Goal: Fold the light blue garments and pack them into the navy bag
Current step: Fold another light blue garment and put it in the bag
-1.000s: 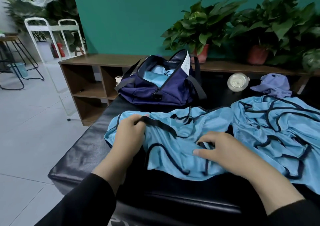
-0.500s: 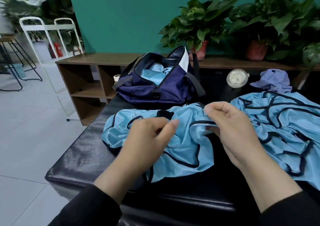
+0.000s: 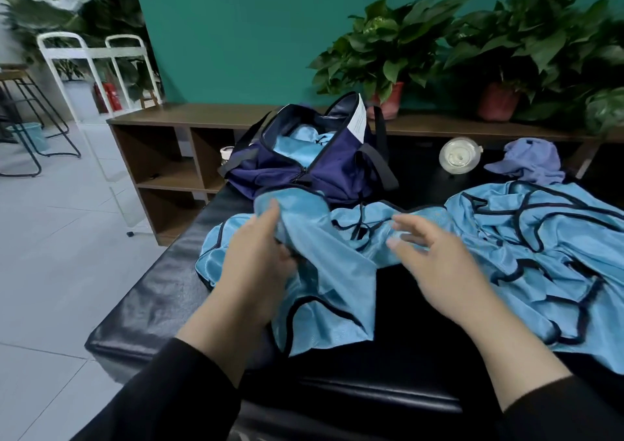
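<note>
Right now the left hand (image 3: 261, 258) is gripping a raised fold of the nearest light blue, shiny, black-trimmed garment (image 3: 324, 271), with the thumb on top of the cloth and the other fingers tucked out of sight beneath it. That garment is lying crumpled across the near left part of the black padded leather bench (image 3: 152, 302), one flap hanging toward the person. The right hand (image 3: 435, 261) is hovering just over the middle of the same garment, its fingers slightly spread and loosely bent, holding nothing; motion blur is making it hard to tell whether the fingertips are touching the fabric. A second heap of light blue black-trimmed garments (image 3: 547, 248) is sprawling to the right, touching the first. Behind them the navy fabric duffel bag (image 3: 304, 167) is sitting unzipped on the bench, with light blue cloth already showing inside it. Farther right a round white lidded container (image 3: 457, 154) and a crumpled lavender cloth (image 3: 530, 160) are resting near the bench's back edge. Two leafy potted plants (image 3: 388, 45) are standing on the brown wooden shelf unit (image 3: 189, 116) against the teal wall
</note>
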